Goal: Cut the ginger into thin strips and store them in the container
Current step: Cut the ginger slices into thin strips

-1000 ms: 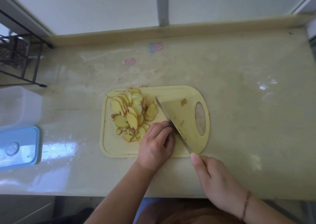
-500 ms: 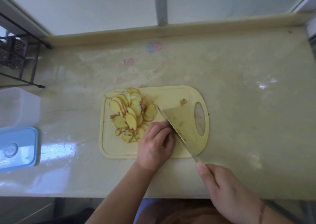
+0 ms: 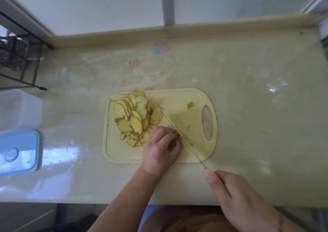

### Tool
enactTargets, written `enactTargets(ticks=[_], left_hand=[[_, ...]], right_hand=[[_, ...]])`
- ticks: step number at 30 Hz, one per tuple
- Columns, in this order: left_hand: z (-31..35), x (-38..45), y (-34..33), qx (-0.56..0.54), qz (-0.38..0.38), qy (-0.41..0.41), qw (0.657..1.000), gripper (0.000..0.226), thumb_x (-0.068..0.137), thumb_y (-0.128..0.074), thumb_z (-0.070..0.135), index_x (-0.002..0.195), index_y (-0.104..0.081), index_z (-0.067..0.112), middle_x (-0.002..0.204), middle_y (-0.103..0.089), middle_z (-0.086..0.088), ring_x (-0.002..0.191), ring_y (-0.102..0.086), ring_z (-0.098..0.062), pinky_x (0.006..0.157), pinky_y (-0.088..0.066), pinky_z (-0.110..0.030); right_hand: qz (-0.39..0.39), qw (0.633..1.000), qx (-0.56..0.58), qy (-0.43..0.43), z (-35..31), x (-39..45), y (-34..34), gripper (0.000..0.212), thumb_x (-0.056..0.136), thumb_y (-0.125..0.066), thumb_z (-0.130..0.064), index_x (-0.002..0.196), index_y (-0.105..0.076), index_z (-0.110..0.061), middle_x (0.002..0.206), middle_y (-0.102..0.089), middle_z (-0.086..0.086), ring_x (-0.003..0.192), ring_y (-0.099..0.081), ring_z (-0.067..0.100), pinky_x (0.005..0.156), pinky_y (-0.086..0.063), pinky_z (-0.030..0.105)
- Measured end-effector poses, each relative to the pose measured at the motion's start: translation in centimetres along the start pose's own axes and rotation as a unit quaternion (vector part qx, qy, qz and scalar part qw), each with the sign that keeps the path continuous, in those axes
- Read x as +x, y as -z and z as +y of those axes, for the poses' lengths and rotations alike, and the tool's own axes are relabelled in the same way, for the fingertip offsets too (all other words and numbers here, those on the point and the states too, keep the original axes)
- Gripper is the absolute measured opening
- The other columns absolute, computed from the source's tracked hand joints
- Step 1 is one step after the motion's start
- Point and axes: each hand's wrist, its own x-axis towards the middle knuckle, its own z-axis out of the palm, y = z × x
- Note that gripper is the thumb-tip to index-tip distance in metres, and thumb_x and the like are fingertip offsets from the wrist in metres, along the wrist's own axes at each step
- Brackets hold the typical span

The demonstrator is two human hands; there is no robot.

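Compared with a second ago: knife (image 3: 179, 134) drawn back toward the table (image 3: 248, 107) edge, right hand (image 3: 236, 196) gripping its handle. Left hand (image 3: 160, 149) curled, still pinning ginger (image 3: 132, 115) on the cutting board (image 3: 177, 97). Container (image 3: 16, 111) far left.

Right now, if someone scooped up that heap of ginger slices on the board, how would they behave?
The ginger slices look thin and flat, so probably light, and likely to slide apart since they overlap loosely. Their cut faces look moist, so a few may cling to the cutting board or to fingers. They seem stiff enough not to droop, though that is a guess.
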Motion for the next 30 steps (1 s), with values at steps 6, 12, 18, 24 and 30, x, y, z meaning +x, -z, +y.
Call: enactTargets(ticks=[6,12,18,24,30], left_hand=[[0.1,0.0,-0.1,0.008,0.001,-0.001,1.000,0.009,0.075,-0.079,-0.007,0.075,-0.073,-0.001,0.077,-0.067,-0.007,0.074,-0.063,-0.022,0.066,-0.053,-0.033],[0.2,0.0,0.1,-0.001,-0.007,0.028,1.000,0.008,0.075,-0.078,-0.005,0.080,-0.073,-0.001,0.083,-0.065,-0.007,0.078,-0.063,-0.023,0.068,-0.054,-0.035],[0.0,-0.1,0.0,0.000,-0.011,0.046,0.999,0.013,0.072,-0.083,-0.004,0.078,-0.073,0.000,0.081,-0.063,-0.006,0.075,-0.061,-0.022,0.065,-0.053,-0.033],[0.2,0.1,0.2,-0.005,-0.010,0.027,1.000,0.009,0.075,-0.080,-0.005,0.079,-0.073,-0.001,0.081,-0.064,-0.008,0.074,-0.063,-0.024,0.063,-0.054,-0.037],[0.2,0.0,0.1,0.004,-0.012,0.037,0.999,0.009,0.075,-0.081,-0.003,0.081,-0.075,-0.001,0.086,-0.067,-0.008,0.079,-0.063,-0.024,0.069,-0.054,-0.032]], right_hand=[[-0.005,1.000,0.014,0.025,0.1,1.9,-1.3,0.084,0.078,-0.011,-0.089,0.061,-0.044,-0.014,0.057,-0.056,-0.001,0.055,-0.050,0.014,0.062,-0.040,0.036],[-0.013,1.000,0.028,0.006,0.4,0.9,-0.6,0.095,0.069,-0.007,-0.097,0.063,-0.044,-0.010,0.060,-0.053,0.006,0.057,-0.049,0.013,0.066,-0.043,0.035],[-0.003,1.000,0.006,-0.018,0.7,-0.5,0.1,0.101,0.057,-0.002,-0.102,0.070,-0.045,-0.012,0.064,-0.054,0.004,0.062,-0.048,0.016,0.065,-0.040,0.031],[-0.013,1.000,0.013,0.022,0.5,1.7,-1.1,0.080,0.082,-0.013,-0.084,0.061,-0.043,-0.013,0.057,-0.055,-0.001,0.057,-0.049,0.014,0.064,-0.041,0.036],[-0.009,0.999,0.028,0.018,-0.2,1.0,-0.5,0.076,0.082,-0.016,-0.083,0.059,-0.038,-0.014,0.055,-0.051,-0.003,0.054,-0.044,0.013,0.060,-0.037,0.031]])
